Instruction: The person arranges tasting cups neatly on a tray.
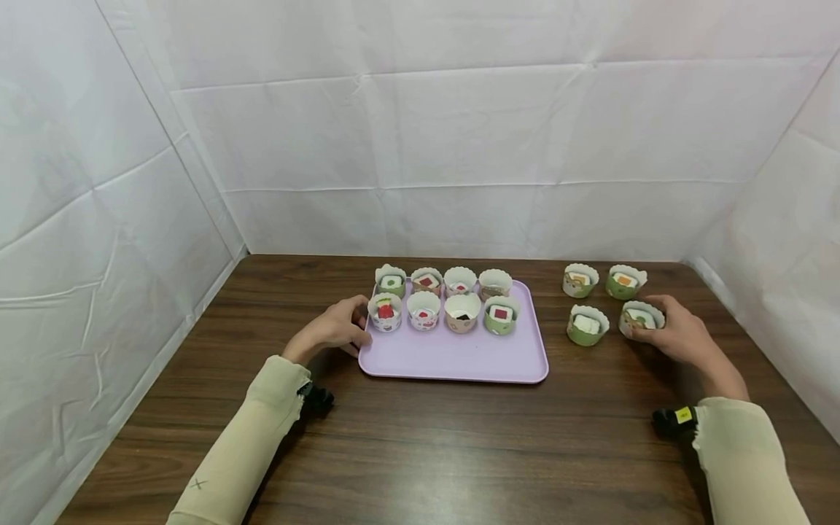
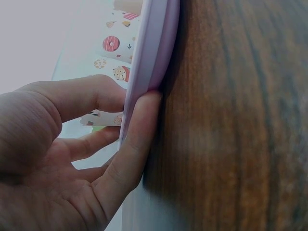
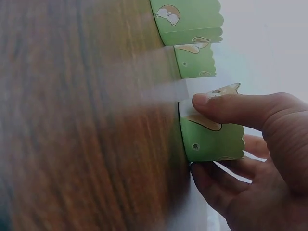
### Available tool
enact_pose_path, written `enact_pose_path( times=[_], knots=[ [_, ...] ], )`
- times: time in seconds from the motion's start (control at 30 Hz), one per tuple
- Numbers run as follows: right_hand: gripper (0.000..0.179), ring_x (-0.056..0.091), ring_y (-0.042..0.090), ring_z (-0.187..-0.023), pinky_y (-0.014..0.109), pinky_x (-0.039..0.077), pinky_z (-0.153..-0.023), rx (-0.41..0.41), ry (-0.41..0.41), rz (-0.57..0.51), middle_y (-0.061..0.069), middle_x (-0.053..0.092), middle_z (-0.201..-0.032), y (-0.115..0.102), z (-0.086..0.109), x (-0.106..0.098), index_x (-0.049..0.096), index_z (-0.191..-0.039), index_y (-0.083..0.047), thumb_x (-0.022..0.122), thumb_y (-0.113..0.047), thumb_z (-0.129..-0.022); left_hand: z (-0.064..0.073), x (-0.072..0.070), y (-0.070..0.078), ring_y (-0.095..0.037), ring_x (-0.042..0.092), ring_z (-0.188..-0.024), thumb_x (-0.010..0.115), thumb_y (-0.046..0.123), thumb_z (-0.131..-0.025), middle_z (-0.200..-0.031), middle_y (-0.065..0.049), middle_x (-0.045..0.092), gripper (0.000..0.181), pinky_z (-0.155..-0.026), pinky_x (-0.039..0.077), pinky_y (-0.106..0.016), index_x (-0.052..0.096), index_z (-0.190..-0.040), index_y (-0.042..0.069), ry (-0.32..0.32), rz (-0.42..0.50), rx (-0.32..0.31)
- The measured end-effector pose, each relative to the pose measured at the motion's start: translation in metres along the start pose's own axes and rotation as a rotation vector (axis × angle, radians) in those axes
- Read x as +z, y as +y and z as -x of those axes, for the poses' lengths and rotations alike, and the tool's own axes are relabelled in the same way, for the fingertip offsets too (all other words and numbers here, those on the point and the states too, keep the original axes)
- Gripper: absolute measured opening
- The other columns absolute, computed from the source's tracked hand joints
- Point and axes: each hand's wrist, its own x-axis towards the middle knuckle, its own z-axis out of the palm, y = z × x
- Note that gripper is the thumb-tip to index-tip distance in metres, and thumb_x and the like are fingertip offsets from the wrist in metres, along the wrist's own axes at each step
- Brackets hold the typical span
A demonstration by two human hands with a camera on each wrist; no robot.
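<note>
At the left edge of a lilac tray, my left hand grips the rim between thumb and fingers; the left wrist view has them on both sides of the tray edge. Several paper baking cups stand in two rows on the tray, among them a white one with a red-topped piece nearest this hand. Over on the right, my right hand holds a green paper cup with a dog print, thumb on one side, fingers on the other. It stands on the table with a white and green piece inside.
Beside the held cup stand three more green cups: one with a white piece, one with an orange-topped piece and one behind. The brown wooden table meets white cloth walls at the back and sides.
</note>
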Motion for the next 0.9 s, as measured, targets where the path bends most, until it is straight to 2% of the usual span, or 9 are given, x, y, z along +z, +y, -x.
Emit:
enact_pose_path(
  times=[0.3, 0.67, 0.9],
  knots=[
    [0.079, 0.050, 0.062, -0.118, 0.070, 0.046, -0.091, 0.006, -0.024, 0.029, 0.045, 0.048, -0.136, 0.0016, -0.0001, -0.0024, 0.037, -0.145, 0.015, 0.068, -0.039, -0.096, 0.0004, -0.0004, 0.0004, -0.023, 0.063, -0.081, 0.070, -0.005, -0.087, -0.104, -0.015, 0.052, 0.057, -0.066, 0.066, -0.036, 0.046, -0.139, 0.003, -0.005, -0.009, -0.003],
    [0.077, 0.052, 0.061, -0.114, 0.069, 0.047, -0.089, 0.022, 0.002, 0.042, 0.045, 0.050, -0.133, -0.0015, 0.0008, -0.0022, 0.040, -0.144, 0.015, 0.068, -0.040, -0.097, 0.0009, -0.0007, 0.0000, -0.023, 0.063, -0.081, 0.070, -0.005, -0.087, -0.105, -0.016, 0.053, 0.058, -0.066, 0.066, -0.037, 0.046, -0.140, 0.002, -0.006, -0.009, 0.001],
    [0.075, 0.053, 0.059, -0.112, 0.067, 0.047, -0.087, 0.013, 0.047, 0.038, 0.044, 0.053, -0.131, -0.0026, 0.0022, -0.0015, 0.043, -0.142, 0.013, 0.069, -0.040, -0.096, 0.0006, -0.0006, -0.0002, -0.023, 0.063, -0.080, 0.069, -0.005, -0.087, -0.103, -0.015, 0.052, 0.059, -0.066, 0.066, -0.036, 0.045, -0.141, 0.003, -0.003, -0.011, 0.002]
  ],
)
